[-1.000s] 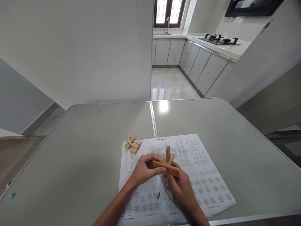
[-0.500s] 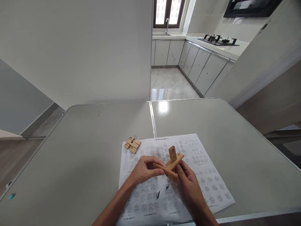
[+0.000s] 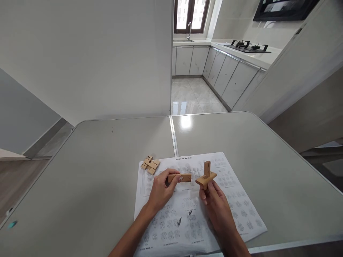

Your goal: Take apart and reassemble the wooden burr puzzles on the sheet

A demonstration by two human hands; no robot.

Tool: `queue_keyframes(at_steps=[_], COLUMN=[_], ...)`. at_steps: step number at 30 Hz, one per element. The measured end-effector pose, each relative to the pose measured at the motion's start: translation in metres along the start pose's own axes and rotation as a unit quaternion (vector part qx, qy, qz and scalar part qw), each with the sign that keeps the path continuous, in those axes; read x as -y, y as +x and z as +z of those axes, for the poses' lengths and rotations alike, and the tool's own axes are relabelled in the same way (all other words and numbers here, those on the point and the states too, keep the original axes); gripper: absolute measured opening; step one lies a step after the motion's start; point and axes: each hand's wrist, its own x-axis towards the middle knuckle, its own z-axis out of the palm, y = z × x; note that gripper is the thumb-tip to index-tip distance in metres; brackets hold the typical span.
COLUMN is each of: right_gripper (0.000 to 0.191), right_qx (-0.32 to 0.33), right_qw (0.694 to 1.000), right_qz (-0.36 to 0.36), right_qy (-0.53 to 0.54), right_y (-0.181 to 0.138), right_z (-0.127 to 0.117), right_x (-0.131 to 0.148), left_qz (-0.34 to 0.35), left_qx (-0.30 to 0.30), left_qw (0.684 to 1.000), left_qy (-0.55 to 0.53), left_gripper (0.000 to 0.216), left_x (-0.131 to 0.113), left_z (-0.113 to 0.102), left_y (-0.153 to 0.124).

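Between the thumb and fingers of my left hand (image 3: 162, 187) is a flat wooden puzzle piece (image 3: 185, 177), held level with a number on its face. My right hand (image 3: 214, 200) pinches two joined wooden puzzle pieces (image 3: 205, 179) from below; one stands upright and crosses the other. A small gap separates the piece on the left from the joined pair. Both hands are above a printed diagram sheet (image 3: 193, 228). Several more wooden puzzle pieces (image 3: 150, 165) lie together at the sheet's upper left corner.
The sheet lies on a grey folding table (image 3: 88, 185) with a metal seam (image 3: 173, 135) across its middle. A small teal object (image 3: 12, 224) is at the left edge. Past the table are a white wall (image 3: 115, 57) and a kitchen with a gas stove (image 3: 248, 46).
My left hand has drawn its puzzle piece left, away from the pieces in my right hand, and turned it level. My right hand has tilted its joined pair more upright.
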Motion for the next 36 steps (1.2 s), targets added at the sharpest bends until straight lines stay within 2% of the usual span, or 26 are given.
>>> queue_keyframes(at_steps=[6,14,17,19,22,25,30,36], right_gripper=[0.032,0.034,0.034,0.034,0.035,0.037,0.035,0.037], right_qx=[0.016,0.092,0.103,0.113,0.128,0.134,0.147,0.169], right_qw=[1.0,0.978,0.967,0.961,0.954,0.949,0.948,0.956], right_qz=[-0.003,-0.075,-0.096,-0.101,-0.103,-0.102,-0.091,-0.052], right_qy=[-0.021,-0.169,-0.213,-0.231,-0.25,-0.266,-0.267,-0.236], right_y=[-0.002,-0.006,-0.008,-0.009,-0.01,-0.011,-0.012,-0.014], right_z=[0.002,0.002,0.002,0.001,0.001,0.002,0.004,0.004], right_x=[-0.004,-0.009,-0.011,-0.013,-0.016,-0.016,-0.011,-0.009], left_qz=[0.065,0.112,0.108,0.069,0.0,-0.02,-0.016,-0.047], left_qx=[-0.02,-0.019,-0.042,-0.041,0.018,0.092,0.125,0.106], left_qw=[0.992,0.977,0.985,0.995,0.998,0.987,0.98,0.982], left_qy=[0.107,0.18,0.125,0.054,-0.061,-0.133,-0.155,-0.149], left_gripper=[0.017,0.012,0.019,0.026,0.038,0.051,0.053,0.042], left_x=[0.005,0.007,0.005,0.003,0.0,-0.002,-0.005,-0.01], left_z=[0.001,0.005,0.004,0.001,-0.004,-0.008,-0.008,-0.01], left_y=[0.0,0.002,0.001,-0.001,-0.001,-0.002,-0.002,0.0])
